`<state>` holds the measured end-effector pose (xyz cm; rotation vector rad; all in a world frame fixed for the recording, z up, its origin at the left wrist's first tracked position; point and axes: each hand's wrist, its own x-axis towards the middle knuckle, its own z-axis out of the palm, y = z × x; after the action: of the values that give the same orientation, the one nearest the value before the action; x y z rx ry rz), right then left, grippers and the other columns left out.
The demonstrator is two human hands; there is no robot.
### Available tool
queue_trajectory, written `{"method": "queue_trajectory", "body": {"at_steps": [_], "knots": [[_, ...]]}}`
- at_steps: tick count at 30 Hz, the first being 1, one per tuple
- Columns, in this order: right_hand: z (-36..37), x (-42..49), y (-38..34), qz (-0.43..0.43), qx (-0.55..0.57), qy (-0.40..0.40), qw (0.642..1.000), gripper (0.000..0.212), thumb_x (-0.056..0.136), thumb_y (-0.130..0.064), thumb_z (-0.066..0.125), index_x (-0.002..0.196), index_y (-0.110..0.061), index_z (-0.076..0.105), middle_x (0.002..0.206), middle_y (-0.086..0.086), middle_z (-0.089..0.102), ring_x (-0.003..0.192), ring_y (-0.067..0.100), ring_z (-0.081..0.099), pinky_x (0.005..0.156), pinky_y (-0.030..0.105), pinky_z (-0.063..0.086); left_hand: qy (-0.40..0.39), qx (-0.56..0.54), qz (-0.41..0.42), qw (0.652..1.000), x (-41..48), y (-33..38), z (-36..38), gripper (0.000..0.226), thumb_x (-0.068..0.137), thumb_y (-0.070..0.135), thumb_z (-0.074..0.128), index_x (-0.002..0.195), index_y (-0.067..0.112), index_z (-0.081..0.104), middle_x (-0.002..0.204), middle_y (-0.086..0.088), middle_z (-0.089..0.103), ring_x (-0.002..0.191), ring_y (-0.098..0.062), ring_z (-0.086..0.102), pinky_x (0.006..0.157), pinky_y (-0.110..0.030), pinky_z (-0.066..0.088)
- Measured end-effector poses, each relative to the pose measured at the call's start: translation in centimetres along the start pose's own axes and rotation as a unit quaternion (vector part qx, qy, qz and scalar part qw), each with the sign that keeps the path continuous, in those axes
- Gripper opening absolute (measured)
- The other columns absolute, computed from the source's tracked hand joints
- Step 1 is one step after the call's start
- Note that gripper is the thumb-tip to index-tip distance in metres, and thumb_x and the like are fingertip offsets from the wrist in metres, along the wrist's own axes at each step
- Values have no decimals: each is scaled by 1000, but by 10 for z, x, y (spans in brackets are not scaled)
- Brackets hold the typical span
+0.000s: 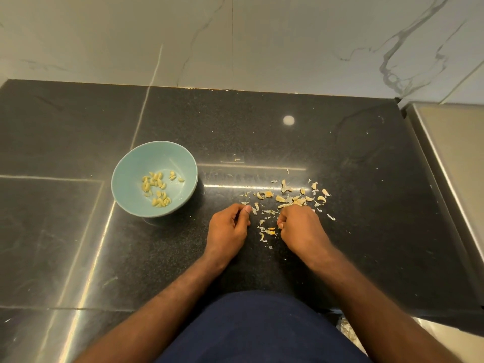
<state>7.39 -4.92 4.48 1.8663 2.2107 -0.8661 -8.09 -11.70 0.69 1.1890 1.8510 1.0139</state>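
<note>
A teal bowl (136, 163) on the black stone counter holds several peeled pale-yellow garlic cloves (157, 188). To its right lies a scatter of garlic skins and bits (293, 196), with more skins (267, 230) between my hands. My left hand (229, 226) rests on the counter just right of the bowl, its fingers curled and its thumb tip forward; nothing shows in it. At the near edge of the scatter is my right hand (298, 226), knuckles up and fingers curled under. Whatever lies beneath its fingers is hidden.
The black granite counter (262, 137) ends at a marble-patterned wall (235, 40) behind. A steel surface (453, 153) adjoins the counter on the right. My dark blue clothing (262, 328) fills the bottom centre at the counter's front edge.
</note>
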Motion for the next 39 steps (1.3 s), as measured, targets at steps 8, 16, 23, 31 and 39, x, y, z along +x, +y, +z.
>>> {"method": "queue_trajectory", "body": {"at_steps": [8,16,23,31,39], "knots": [[-17,-25,17,17,440,31,897,18,96,0,60,92,-14,70,81,7,71,74,18,67,68,28,58,-78,-83,-40,993,-7,27,-17,14,96,11,62,105,19,69,90,-2,70,70,-4,66,62,-21,55],[-34,-49,-11,-63,501,22,863,18,93,-1,63,94,-16,72,81,5,75,75,15,70,71,27,60,-123,-177,0,977,-16,66,-33,12,95,14,65,102,12,74,82,-6,74,73,-18,69,61,-22,54],[-34,-52,-13,-98,456,11,884,18,93,-2,64,96,-17,73,85,4,75,78,15,71,72,27,60,-120,-161,-4,980,-19,70,-39,10,94,12,66,97,8,75,73,1,72,68,-11,67,60,-19,53],[-35,-52,-17,-99,456,-13,884,15,94,-4,64,97,-16,73,85,2,75,76,12,69,71,27,59,-113,-30,97,988,-13,74,-50,11,90,21,67,88,18,77,69,3,67,63,-17,61,60,-33,51],[-45,-52,-19,-98,535,-55,837,13,93,1,63,98,-7,72,76,5,73,69,16,67,65,28,58,-106,-75,93,987,-14,80,-53,14,92,14,65,85,9,76,66,-7,67,59,-22,60,56,-34,51]]}}
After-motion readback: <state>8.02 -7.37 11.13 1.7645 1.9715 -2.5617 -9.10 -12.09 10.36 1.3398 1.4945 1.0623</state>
